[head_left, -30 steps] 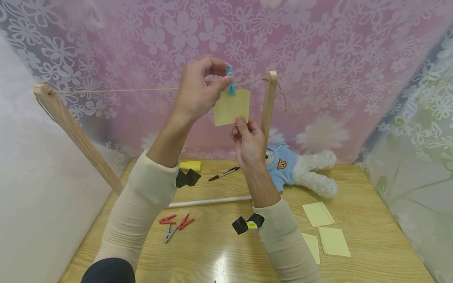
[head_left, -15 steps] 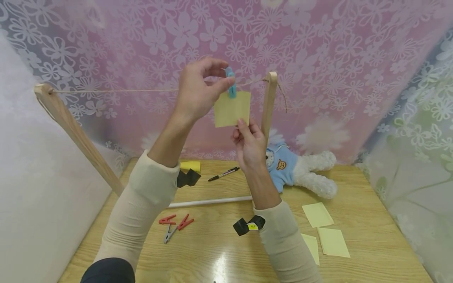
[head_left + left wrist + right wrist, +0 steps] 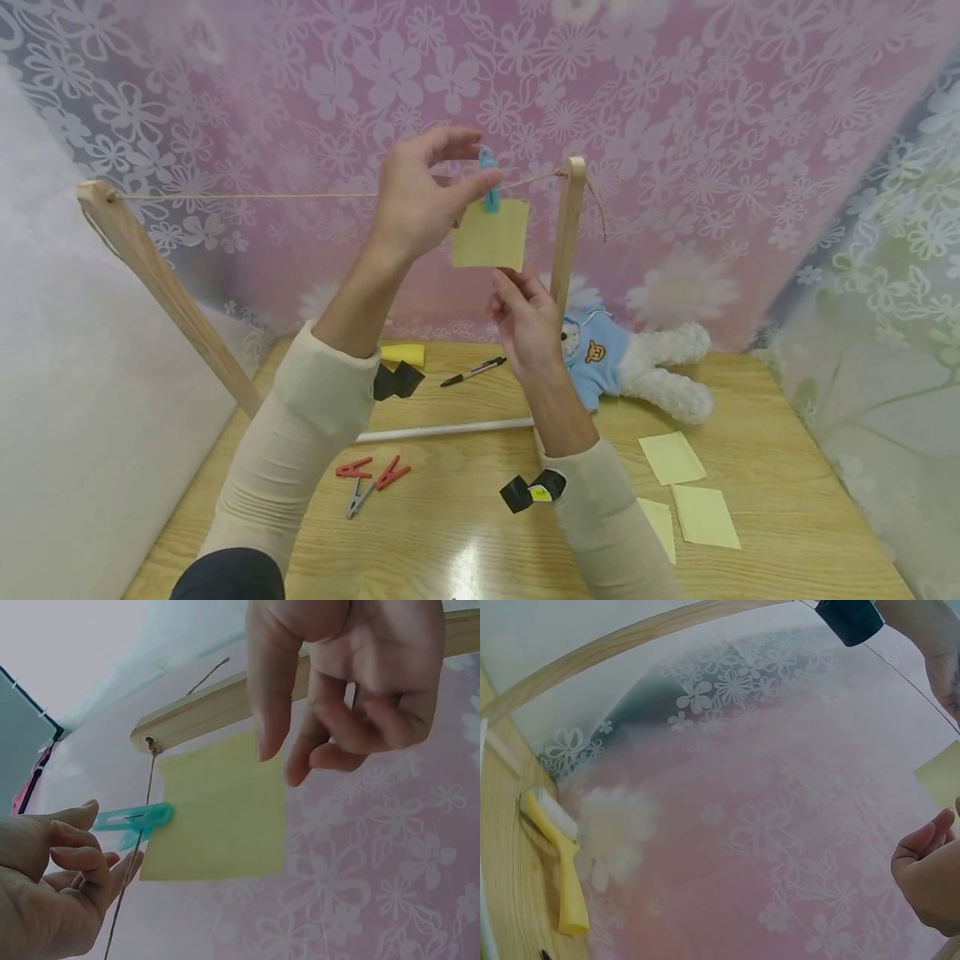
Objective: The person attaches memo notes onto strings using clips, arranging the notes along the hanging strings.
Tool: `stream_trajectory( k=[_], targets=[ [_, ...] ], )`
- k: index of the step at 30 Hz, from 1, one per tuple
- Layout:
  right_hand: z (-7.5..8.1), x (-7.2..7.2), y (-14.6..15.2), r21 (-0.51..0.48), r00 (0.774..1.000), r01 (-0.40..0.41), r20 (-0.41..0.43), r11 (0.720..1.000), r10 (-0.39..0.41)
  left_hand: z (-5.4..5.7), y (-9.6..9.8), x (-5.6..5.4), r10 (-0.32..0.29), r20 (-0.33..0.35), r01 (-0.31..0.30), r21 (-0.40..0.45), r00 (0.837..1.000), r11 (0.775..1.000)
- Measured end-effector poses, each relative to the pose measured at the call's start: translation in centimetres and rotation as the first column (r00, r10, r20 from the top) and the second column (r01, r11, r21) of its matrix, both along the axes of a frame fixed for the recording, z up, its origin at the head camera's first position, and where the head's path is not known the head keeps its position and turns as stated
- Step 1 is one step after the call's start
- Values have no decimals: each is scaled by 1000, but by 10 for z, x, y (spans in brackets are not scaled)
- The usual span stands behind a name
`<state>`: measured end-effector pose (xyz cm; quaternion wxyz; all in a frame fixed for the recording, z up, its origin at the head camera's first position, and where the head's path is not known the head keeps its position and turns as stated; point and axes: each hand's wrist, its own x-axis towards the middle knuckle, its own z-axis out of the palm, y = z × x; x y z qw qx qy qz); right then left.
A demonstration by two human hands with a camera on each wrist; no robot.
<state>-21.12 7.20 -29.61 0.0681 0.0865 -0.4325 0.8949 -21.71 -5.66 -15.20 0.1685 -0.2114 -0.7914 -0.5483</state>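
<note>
A yellow paper note (image 3: pixel 489 243) hangs from the stretched string (image 3: pixel 247 196) under a light-blue clothespin (image 3: pixel 491 202). The left wrist view has the clothespin (image 3: pixel 154 815) biting the note's edge at the string. My left hand (image 3: pixel 416 196) is around the clothespin's handles, its thumb and fingers spread apart on either side of them. Just below the note's lower edge is my right hand (image 3: pixel 531 325), fingers loosely bent and holding nothing. In the left wrist view, the right hand's thumb and fingertips overlap the note's corner.
Wooden posts, left (image 3: pixel 168 283) and right (image 3: pixel 568 233), carry the string. On the table lie red clothespins (image 3: pixel 392 473), a grey clothespin (image 3: pixel 358 498), a pen (image 3: pixel 472 372), a white rod (image 3: pixel 450 430), a yellow-handled roller (image 3: pixel 570 885), more notes (image 3: pixel 707 515) and a plush toy (image 3: pixel 667 367).
My right hand has let go of the note's lower edge and dropped slightly. The left fingers have spread from the clothespin's handles, and the note hangs from the clothespin.
</note>
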Motion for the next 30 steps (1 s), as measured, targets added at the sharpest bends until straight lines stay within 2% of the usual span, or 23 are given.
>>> stream_trajectory(
  k=[2,4,6,8,9,11,14,15,16,18,19,21,22,25,27,30],
  targets=[
    [-4,3,4,94,1000,-4,14,996,3,0,-3,1,12,-14,-12,12,1000,1000],
    [-9,9,11,230,1000,1,25,973,-7,-1,-7,2,22,-41,-21,29,999,999],
    [-14,17,21,379,1000,15,7,925,-19,-2,-12,5,32,-72,-28,55,997,998],
    [-20,25,34,488,999,33,-16,872,-29,-5,-17,9,61,-152,-50,71,987,996],
    [-24,29,40,530,999,46,-38,847,-31,-8,-19,12,79,-209,-65,75,975,995],
    [-30,37,55,577,996,68,-82,814,-25,-15,-24,17,103,-337,-78,88,936,993],
    [-41,48,79,636,989,113,-144,764,-26,-31,-32,25,102,-509,-76,71,855,995],
    [-45,51,87,658,985,138,-169,740,-34,-37,-35,28,78,-532,-55,60,843,997],
    [-50,54,96,678,982,155,-183,719,-39,-44,-39,30,50,-543,-29,47,838,998],
    [-61,58,113,724,976,194,-208,661,-58,-60,-45,35,12,-526,-11,5,851,1000],
    [-67,59,122,752,975,206,-209,627,-69,-69,-48,37,-4,-503,-5,-15,865,1000],
    [-81,60,140,802,975,217,-203,556,-89,-91,-54,38,-17,-422,-10,-62,906,998],
    [-88,61,148,831,976,219,-195,512,-101,-104,-57,38,-17,-370,-15,-84,929,996],
    [-109,62,173,905,977,208,-170,371,-132,-145,-67,34,3,-218,-39,-161,976,986],
    [-121,63,187,943,975,199,-162,267,-155,-172,-75,32,22,-114,-44,-198,993,979],
    [-135,65,208,977,972,171,-145,129,-186,-212,-84,33,65,24,-56,-255,998,965]
  ],
)
